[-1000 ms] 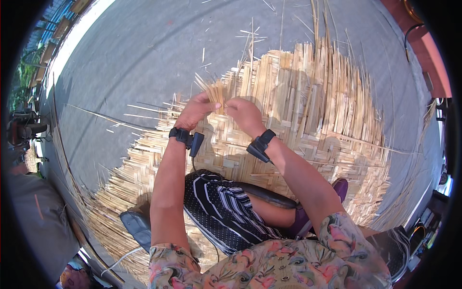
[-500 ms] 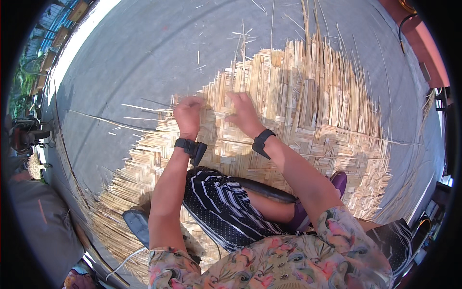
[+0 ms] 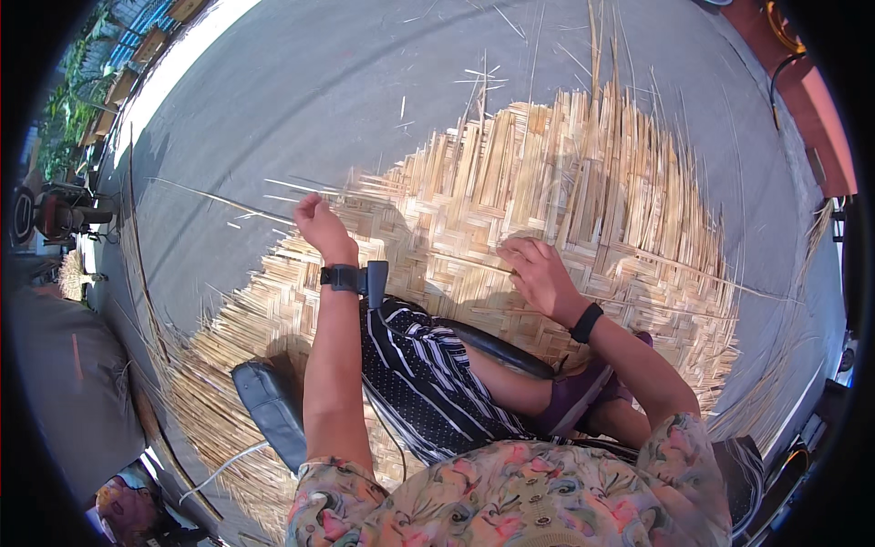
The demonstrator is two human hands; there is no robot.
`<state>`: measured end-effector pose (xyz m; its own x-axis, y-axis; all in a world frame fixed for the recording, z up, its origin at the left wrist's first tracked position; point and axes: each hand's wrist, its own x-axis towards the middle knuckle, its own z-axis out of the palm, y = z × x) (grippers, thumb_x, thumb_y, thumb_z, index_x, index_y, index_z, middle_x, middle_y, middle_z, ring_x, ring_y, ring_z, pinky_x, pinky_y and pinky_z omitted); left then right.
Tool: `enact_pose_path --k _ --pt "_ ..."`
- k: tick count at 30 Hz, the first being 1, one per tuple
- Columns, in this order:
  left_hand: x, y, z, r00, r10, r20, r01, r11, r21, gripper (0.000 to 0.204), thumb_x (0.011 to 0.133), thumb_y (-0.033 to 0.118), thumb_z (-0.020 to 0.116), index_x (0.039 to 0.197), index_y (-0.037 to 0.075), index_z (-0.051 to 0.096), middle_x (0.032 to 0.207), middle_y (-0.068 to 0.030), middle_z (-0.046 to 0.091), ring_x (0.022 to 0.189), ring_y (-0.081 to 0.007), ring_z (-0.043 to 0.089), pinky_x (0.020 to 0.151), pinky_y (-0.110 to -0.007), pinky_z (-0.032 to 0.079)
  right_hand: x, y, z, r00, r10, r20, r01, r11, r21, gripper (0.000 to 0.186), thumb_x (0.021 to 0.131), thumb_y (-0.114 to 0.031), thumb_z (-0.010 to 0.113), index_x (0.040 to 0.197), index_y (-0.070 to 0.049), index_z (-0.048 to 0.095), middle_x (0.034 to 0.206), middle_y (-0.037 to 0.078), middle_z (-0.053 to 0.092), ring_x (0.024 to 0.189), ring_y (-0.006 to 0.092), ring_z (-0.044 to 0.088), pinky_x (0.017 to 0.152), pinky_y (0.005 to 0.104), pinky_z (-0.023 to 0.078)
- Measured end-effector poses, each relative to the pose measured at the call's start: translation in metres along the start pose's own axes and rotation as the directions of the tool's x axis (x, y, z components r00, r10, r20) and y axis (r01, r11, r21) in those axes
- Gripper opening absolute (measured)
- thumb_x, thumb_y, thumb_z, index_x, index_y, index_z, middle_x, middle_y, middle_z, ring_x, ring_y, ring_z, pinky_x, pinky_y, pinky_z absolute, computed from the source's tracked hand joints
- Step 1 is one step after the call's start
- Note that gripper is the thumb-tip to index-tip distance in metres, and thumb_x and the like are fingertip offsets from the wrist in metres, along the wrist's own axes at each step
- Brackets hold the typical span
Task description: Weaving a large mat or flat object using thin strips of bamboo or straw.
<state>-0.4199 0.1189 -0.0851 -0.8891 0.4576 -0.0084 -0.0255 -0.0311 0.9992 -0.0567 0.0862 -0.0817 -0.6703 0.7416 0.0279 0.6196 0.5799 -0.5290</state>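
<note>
I sit on a large mat of woven pale split-cane strips (image 3: 474, 219), its ragged edge bristling with loose ends. My left hand (image 3: 319, 223) is raised over the mat's left edge, fingers curled; whatever they may hold is too small to make out. My right hand (image 3: 538, 273) is over the weave right of centre, fingers apart and slightly bent, beside a thin strip that crosses the mat. Black devices are strapped to both wrists. Below my hands are my striped skirt (image 3: 410, 383) and, to its left, a black pouch (image 3: 269, 415) with a white cable.
Grey concrete floor (image 3: 273, 109) with scattered slivers surrounds the mat. A pink ledge (image 3: 820, 118) runs at the right. At the left are a motorcycle (image 3: 55, 214), a large grey covered bundle (image 3: 68, 383), plants and long loose strips.
My hands have separated from the bunch of strips they held near the upper middle: the left went out leftward, the right down and rightward. The view has shifted slightly.
</note>
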Motion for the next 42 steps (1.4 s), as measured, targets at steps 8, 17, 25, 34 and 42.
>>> enact_pose_path --k 8,17,25,34,42 --pt "-0.143 -0.007 0.054 0.326 -0.029 0.945 -0.9 0.296 0.32 0.091 0.078 0.032 0.076 0.146 -0.006 0.03 0.15 -0.0304 0.033 0.142 -0.0401 0.03 0.111 -0.049 0.032 -0.077 0.123 -0.082 0.863 0.456 -0.219 -0.505 0.75 -0.428 0.018 0.083 -0.008 0.062 0.1 -0.006 0.057 0.1 0.012 0.061 0.096 0.0313 0.059 0.083 0.0447 0.048" --pt "-0.148 -0.029 0.067 0.414 -0.094 0.906 -0.874 0.236 0.424 0.116 0.06 0.039 0.09 0.146 -0.003 0.026 0.137 -0.0254 0.044 0.133 -0.0409 0.039 0.105 -0.049 0.039 -0.106 0.193 -0.122 0.758 0.554 0.345 -0.638 0.741 0.21 0.025 0.093 -0.025 0.062 0.082 -0.003 0.06 0.071 0.006 0.059 0.066 0.0185 0.057 0.063 0.0352 0.047" --pt "-0.153 -0.017 0.077 0.44 -0.11 0.891 -0.879 0.151 0.452 0.122 0.054 0.041 0.092 0.148 0.001 0.026 0.123 -0.0213 0.05 0.123 -0.0375 0.047 0.097 -0.045 0.048 -0.1 0.211 -0.103 0.805 0.477 0.352 -0.593 0.637 0.494 0.02 0.093 -0.016 0.063 0.077 -0.005 0.058 0.064 -0.002 0.053 0.059 0.0088 0.049 0.055 0.0263 0.041" --pt "-0.156 -0.012 0.08 0.451 -0.114 0.885 -0.876 0.133 0.464 0.114 0.059 0.035 0.09 0.147 0.0 0.026 0.119 -0.0186 0.054 0.117 -0.0371 0.049 0.093 -0.043 0.049 -0.095 0.189 -0.105 0.859 0.495 0.132 -0.512 0.835 0.201 0.018 0.089 -0.02 0.063 0.08 -0.005 0.063 0.065 0.001 0.058 0.059 0.0128 0.055 0.057 0.0297 0.045" --pt "-0.145 -0.011 0.086 0.397 -0.236 0.887 -0.887 0.148 0.437 0.127 0.055 0.036 0.093 0.149 -0.005 0.018 0.119 -0.027 0.053 0.112 -0.0415 0.052 0.095 -0.043 0.049 -0.095 0.213 -0.092 0.777 0.563 0.282 -0.629 0.696 0.345 0.022 0.09 -0.025 0.065 0.081 -0.004 0.064 0.065 0.003 0.061 0.057 0.0147 0.057 0.056 0.0315 0.045"
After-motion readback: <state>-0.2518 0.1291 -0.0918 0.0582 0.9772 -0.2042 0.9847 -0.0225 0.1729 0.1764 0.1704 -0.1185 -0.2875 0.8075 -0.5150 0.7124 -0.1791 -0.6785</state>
